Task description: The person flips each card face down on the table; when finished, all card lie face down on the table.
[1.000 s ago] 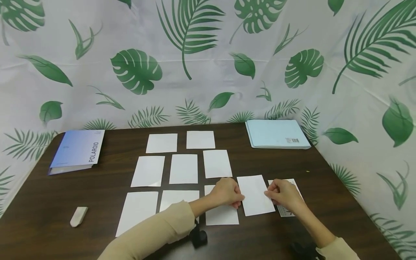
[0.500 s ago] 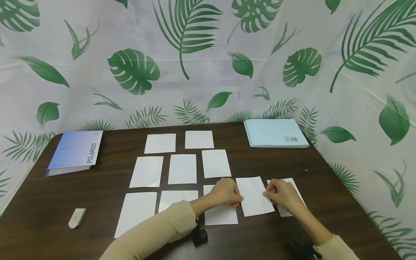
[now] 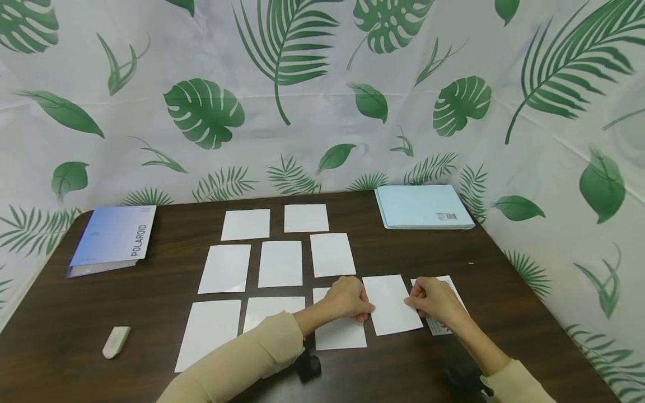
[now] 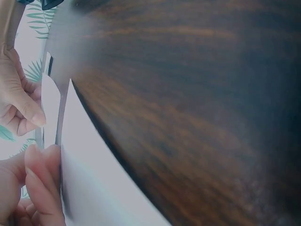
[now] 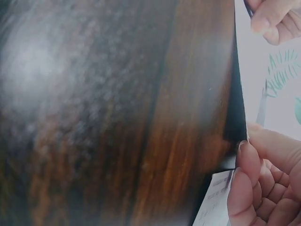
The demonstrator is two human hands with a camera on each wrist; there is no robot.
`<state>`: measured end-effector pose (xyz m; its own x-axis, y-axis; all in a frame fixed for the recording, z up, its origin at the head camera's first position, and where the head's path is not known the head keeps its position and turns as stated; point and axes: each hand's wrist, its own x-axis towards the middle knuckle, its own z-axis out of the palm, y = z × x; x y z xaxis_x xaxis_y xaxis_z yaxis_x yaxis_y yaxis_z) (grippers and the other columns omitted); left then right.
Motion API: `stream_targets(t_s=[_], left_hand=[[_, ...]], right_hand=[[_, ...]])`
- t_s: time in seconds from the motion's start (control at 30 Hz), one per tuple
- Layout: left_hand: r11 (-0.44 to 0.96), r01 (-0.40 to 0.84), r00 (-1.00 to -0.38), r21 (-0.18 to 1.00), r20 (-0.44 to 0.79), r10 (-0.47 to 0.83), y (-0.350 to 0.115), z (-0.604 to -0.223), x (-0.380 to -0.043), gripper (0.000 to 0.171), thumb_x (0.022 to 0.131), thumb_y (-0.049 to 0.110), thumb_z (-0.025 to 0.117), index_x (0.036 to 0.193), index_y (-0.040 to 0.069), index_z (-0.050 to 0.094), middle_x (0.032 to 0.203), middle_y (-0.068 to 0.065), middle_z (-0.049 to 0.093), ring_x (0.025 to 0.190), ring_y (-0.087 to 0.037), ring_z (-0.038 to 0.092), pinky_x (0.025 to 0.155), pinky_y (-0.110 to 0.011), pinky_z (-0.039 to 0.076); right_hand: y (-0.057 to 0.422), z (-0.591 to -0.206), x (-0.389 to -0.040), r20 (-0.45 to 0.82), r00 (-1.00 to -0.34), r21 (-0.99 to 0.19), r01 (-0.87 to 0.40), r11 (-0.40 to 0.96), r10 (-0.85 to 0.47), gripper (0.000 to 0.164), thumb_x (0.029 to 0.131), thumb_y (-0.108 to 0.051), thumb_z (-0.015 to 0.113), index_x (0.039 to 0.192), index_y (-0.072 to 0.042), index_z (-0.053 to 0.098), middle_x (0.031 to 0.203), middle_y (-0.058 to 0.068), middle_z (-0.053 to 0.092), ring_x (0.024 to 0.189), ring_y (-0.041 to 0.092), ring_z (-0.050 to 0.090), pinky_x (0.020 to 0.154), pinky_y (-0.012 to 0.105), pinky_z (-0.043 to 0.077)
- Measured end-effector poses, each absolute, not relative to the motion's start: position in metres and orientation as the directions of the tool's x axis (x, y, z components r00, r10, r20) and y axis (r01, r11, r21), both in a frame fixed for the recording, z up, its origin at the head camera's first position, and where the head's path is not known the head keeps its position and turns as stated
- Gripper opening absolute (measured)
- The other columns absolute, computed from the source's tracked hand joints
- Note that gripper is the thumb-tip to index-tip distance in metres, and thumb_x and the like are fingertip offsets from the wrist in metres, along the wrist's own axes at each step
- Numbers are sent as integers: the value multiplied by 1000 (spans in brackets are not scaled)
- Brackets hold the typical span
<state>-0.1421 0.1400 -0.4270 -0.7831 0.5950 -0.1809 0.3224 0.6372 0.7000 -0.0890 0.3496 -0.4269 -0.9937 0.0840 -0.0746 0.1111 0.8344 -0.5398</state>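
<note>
A blank white card (image 3: 392, 307) is pinched at its left edge by my left hand (image 3: 349, 299) and at its right edge by my right hand (image 3: 437, 302). In the right wrist view, thumb and fingers of the right hand (image 5: 268, 183) grip its edge, with a gap under the card. The left hand (image 4: 33, 188) is over another white card (image 4: 94, 179), which lies flat on the table. Partly hidden beneath the right hand is a card with printing (image 3: 453, 291). Several more blank cards (image 3: 280, 264) lie in rows to the left.
A blue POLAROID folder (image 3: 113, 235) lies at the back left of the dark wooden table (image 3: 151, 296). At the back right is a light blue folder or pad (image 3: 423, 207). A small white eraser-like block (image 3: 116, 342) sits at the left. Leaf-printed cloth (image 3: 302, 112) hangs behind.
The head view has shifted slightly, so the table and its things appear a little further left. Both hands keep their pinch on the card, which stays nearly in place.
</note>
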Motion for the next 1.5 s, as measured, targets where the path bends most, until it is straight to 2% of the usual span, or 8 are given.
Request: stream_targets(t_s=[0.13, 0.3, 0.5, 0.77, 0.93, 1.1, 1.3, 1.5], left_hand=[[632, 326, -778, 703, -180, 602, 141, -427, -142, 24, 80, 16, 72, 57, 11, 68, 45, 5, 59, 38, -2, 50, 38, -14, 34], [627, 328, -777, 707, -176, 604, 141, -426, -144, 25, 80, 16, 71, 56, 12, 67, 44, 5, 59, 38, -2, 49, 40, -15, 36], [540, 262, -773, 800, -161, 613, 137, -422, -146, 22, 81, 13, 71, 60, 8, 66, 47, 2, 61, 39, -3, 52, 40, -13, 36], [341, 55, -776, 939, -175, 607, 150, -417, -150, 12, 81, 8, 73, 79, 1, 63, 62, -6, 67, 53, -13, 65, 51, -22, 54], [254, 17, -786, 967, -144, 601, 166, -419, -151, 20, 81, 5, 72, 95, -5, 62, 75, -9, 67, 66, -21, 69, 58, -25, 57], [198, -5, -799, 980, -123, 588, 187, -423, -154, 28, 82, 4, 71, 106, -6, 61, 85, -10, 68, 69, -14, 68, 60, -22, 56], [209, 25, -834, 978, -95, 543, 211, -428, -159, 29, 81, 7, 73, 106, -5, 63, 86, -9, 68, 67, -8, 64, 60, -19, 55], [161, 17, -858, 987, -68, 509, 230, -434, -159, 11, 81, 1, 70, 90, -4, 66, 72, -8, 67, 58, -9, 64, 54, -19, 54]], right_hand=[[358, -424, -89, -65, -992, -548, 125, 827, 106, 19, 79, -13, 75, 74, -4, 59, 57, 1, 53, 47, 11, 52, 43, 22, 46], [397, -417, -96, -32, -988, -604, 137, 785, 148, 19, 83, -13, 71, 90, 2, 61, 67, 4, 54, 57, 14, 49, 46, 22, 43], [446, -423, -100, -32, -997, -584, 77, 808, 71, 31, 79, -7, 73, 103, 6, 57, 80, 7, 52, 70, 15, 46, 54, 21, 41], [457, -425, -108, -14, -998, -540, -41, 841, -57, 26, 76, -3, 74, 92, 0, 53, 77, 4, 49, 68, 13, 44, 55, 21, 38], [464, -425, -114, 16, -996, -548, -87, 832, -93, 20, 78, -1, 72, 83, -3, 53, 72, 2, 50, 65, 9, 45, 53, 21, 39], [475, -428, -118, 105, -982, -572, -190, 798, -159, 18, 77, 2, 73, 79, -5, 56, 70, -1, 52, 63, 3, 46, 53, 20, 40], [474, -429, -123, 156, -967, -624, -254, 739, -200, 18, 76, 0, 74, 81, -6, 58, 72, -1, 55, 65, 5, 49, 55, 20, 42], [469, -427, -123, 165, -972, -647, -235, 725, -168, 17, 76, 0, 74, 82, -5, 59, 75, 1, 57, 67, 8, 50, 56, 20, 43]])
